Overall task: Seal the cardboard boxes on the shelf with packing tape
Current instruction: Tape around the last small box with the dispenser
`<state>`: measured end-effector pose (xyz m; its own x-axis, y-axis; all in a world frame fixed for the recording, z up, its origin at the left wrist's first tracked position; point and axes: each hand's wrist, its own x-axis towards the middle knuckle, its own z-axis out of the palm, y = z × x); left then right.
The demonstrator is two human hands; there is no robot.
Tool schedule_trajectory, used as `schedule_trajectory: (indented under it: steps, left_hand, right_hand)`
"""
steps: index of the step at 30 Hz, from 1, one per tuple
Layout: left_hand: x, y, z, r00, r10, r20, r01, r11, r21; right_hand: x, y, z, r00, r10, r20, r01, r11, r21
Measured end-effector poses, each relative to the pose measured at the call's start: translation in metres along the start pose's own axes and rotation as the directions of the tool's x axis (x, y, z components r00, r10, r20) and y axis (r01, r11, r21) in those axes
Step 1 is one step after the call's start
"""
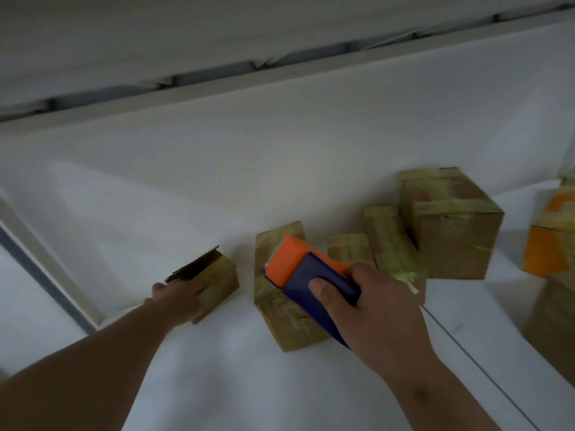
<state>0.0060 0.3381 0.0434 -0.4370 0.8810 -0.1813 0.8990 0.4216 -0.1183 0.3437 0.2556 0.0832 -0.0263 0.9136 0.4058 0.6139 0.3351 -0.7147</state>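
My right hand (373,309) grips an orange and blue tape dispenser (306,275), held over a taped cardboard box (280,318) in the middle of the white shelf (217,353). My left hand (183,295) holds a small cardboard box (217,278) at the left, whose top flap stands partly open. To the right, against the back wall, stand two small taped boxes (350,247) (385,241) and a larger taped box (451,225). A loose strip of tape (407,279) hangs near my right wrist.
An orange-printed box (547,241) and another cardboard box (553,325) stand at the right edge. A white shelf upright (46,265) runs diagonally at the left. The white underside of the upper shelf (280,104) spans the top.
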Motion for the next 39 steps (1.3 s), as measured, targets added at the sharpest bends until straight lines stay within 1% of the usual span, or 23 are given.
schedule_trajectory:
  steps: [3,6,9,11,13,15,17,20,23,25,26,29,33,36,37,39]
  left_hand:
    - [-0.014,0.004,0.002,0.995,-0.061,-0.073,0.057,0.997,-0.059]
    - [-0.015,0.007,0.007,0.993,-0.033,-0.116,0.024,0.997,-0.077]
    - [-0.013,0.007,0.01,0.991,-0.045,-0.127,0.035,0.996,-0.078]
    - [-0.013,0.008,0.008,0.98,-0.037,-0.195,0.025,0.998,-0.06]
    - [-0.019,0.012,0.005,0.969,-0.008,-0.248,-0.011,0.997,-0.074]
    - [-0.027,0.013,0.002,0.959,0.011,-0.284,-0.048,0.991,-0.123]
    - [-0.042,0.012,-0.002,0.949,0.058,-0.309,-0.121,0.974,-0.189]
    - [-0.084,0.007,-0.01,0.94,0.181,-0.288,-0.273,0.906,-0.324]
    - [-0.151,-0.005,-0.007,0.915,0.287,-0.283,-0.393,0.791,-0.469]
    - [-0.2,-0.017,0.0,0.913,0.325,-0.245,-0.407,0.728,-0.552]
    - [-0.222,-0.024,0.006,0.918,0.328,-0.222,-0.395,0.716,-0.576]
    - [-0.272,-0.041,0.033,0.932,0.314,-0.182,-0.359,0.713,-0.603]
    - [-0.304,-0.039,0.066,0.928,0.237,-0.286,-0.363,0.742,-0.563]
    - [-0.31,-0.031,0.072,0.934,0.097,-0.344,-0.288,0.774,-0.564]
    - [-0.308,-0.031,0.073,0.928,0.085,-0.363,-0.29,0.776,-0.559]
    - [-0.305,-0.032,0.076,0.931,0.117,-0.347,-0.3,0.787,-0.539]
  right_hand:
    - [-0.002,-0.001,0.005,0.999,-0.018,0.036,0.018,1.0,-0.011]
    - [-0.005,-0.002,0.009,0.997,-0.045,0.059,0.046,0.999,-0.025]
    - [-0.004,-0.001,0.011,0.996,-0.071,0.061,0.073,0.996,-0.046]
    - [-0.003,0.0,0.01,0.995,-0.067,0.067,0.07,0.997,-0.038]
    - [-0.003,-0.001,0.009,0.995,-0.068,0.076,0.071,0.996,-0.044]
    - [-0.003,-0.001,0.009,0.994,-0.075,0.075,0.078,0.996,-0.043]
    - [-0.004,-0.002,0.008,0.994,-0.085,0.065,0.087,0.996,-0.03]
    - [-0.008,-0.005,0.004,0.994,-0.098,0.056,0.1,0.994,-0.037]
    - [-0.018,-0.011,-0.006,0.994,-0.097,0.054,0.098,0.995,-0.013]
    - [-0.027,-0.014,-0.012,0.993,-0.101,0.064,0.101,0.995,0.002]
    - [-0.032,-0.015,-0.014,0.991,-0.106,0.078,0.106,0.994,0.007]
    - [-0.05,-0.019,-0.017,0.983,-0.123,0.139,0.12,0.992,0.03]
    - [-0.077,-0.026,-0.022,0.966,-0.094,0.242,0.084,0.995,0.049]
    - [-0.097,-0.025,-0.024,0.958,-0.078,0.277,0.072,0.997,0.031]
    - [-0.103,-0.024,-0.025,0.958,-0.08,0.274,0.077,0.997,0.021]
    - [-0.113,-0.022,-0.028,0.959,-0.072,0.275,0.076,0.997,-0.007]
